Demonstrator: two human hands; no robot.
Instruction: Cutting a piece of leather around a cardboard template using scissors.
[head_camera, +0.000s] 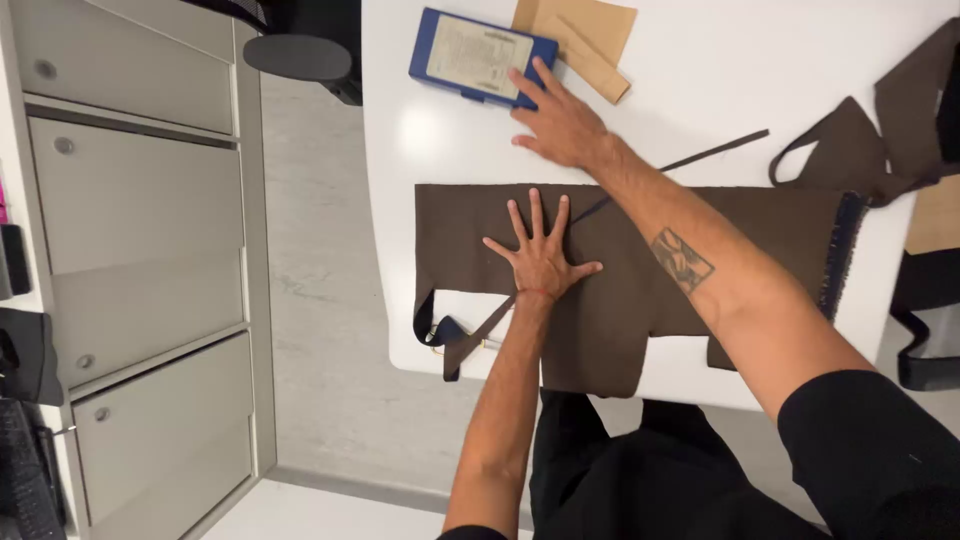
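My left hand lies flat on the brown cloth, fingers spread wide, holding nothing, just pressing down. My right hand is flat too, open, with its fingertips touching the edge of a blue box; it grips nothing. The brown cloth is spread across the white desk, right in front of me, and part of it hangs over the near edge. A thin dark strip runs from the cloth out under my right arm. Another strip goes from under my left wrist down to a small dark loop at the cloth's lower left corner. The right end of the cloth has a dark blue fringe. Next to the blue box sits a tan piece of paper. More brown cloth pieces lie far to the right. Off the desk on the left stand grey cabinets.
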